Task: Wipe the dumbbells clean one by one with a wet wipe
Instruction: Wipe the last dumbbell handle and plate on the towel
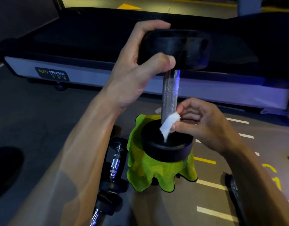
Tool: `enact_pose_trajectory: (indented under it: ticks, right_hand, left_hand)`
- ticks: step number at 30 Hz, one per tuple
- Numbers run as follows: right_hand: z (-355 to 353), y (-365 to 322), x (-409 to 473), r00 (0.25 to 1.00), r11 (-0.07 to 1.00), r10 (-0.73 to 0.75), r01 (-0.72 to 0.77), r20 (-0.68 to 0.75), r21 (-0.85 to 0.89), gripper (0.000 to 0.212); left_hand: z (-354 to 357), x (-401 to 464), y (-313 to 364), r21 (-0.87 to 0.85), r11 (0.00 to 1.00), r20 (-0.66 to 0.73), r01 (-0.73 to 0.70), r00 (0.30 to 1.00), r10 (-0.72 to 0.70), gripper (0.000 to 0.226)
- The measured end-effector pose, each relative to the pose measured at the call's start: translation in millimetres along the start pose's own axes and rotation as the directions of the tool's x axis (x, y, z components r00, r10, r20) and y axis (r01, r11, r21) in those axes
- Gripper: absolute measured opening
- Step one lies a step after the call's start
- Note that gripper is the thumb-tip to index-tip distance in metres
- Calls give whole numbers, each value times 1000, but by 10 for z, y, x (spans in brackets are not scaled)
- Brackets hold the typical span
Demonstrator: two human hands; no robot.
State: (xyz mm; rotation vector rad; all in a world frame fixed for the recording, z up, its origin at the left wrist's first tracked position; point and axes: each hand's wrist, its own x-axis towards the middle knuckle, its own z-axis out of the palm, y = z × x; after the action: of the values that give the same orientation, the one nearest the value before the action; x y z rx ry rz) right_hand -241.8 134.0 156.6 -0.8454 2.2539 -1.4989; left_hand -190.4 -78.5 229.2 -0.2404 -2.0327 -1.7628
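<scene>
Head view: my left hand (137,69) is gripping the upright dumbbell (170,93) by its top. My right hand (204,123) is pinching the wet wipe (169,124) against its handle. It is standing on a green cloth (156,170), smaller dumbbells (115,162) lying beside.

A dark label (52,74) on the treadmill's grey side rail (95,75) reads "BODY STRONG"; the smaller line beneath is illegible.

The green cloth (156,170) hides its support; a floor dumbbell (98,209) is apparently cut off below.
</scene>
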Motion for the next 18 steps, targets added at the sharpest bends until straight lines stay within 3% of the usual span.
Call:
enact_pose_trajectory:
  ticks: [3, 6, 8, 13, 18]
  right_hand:
    - [123, -24, 46, 997, 998, 52, -54, 61, 43, 41]
    - [298, -44, 67, 997, 993, 73, -70, 35, -93, 40]
    - [307, -36, 88, 993, 994, 109, -108, 39, -36, 43]
    - [104, -77, 59, 945, 978, 179, -202, 273, 59, 44]
    - [-15, -175, -60, 924, 987, 158, -148, 348, -56, 54]
  left_hand:
    - [14, 8, -2, 0, 1000, -7, -4, 1000, 4, 51]
    - [36, 8, 0, -21, 1000, -14, 2, 1000, -2, 50]
    - [34, 9, 2, -23, 1000, -10, 1, 1000, -2, 50]
    - [-3, 10, 0, -11, 1000, -1, -3, 1000, 3, 51]
    - [-8, 3, -9, -15, 1000, 5, -2, 1000, 2, 51]
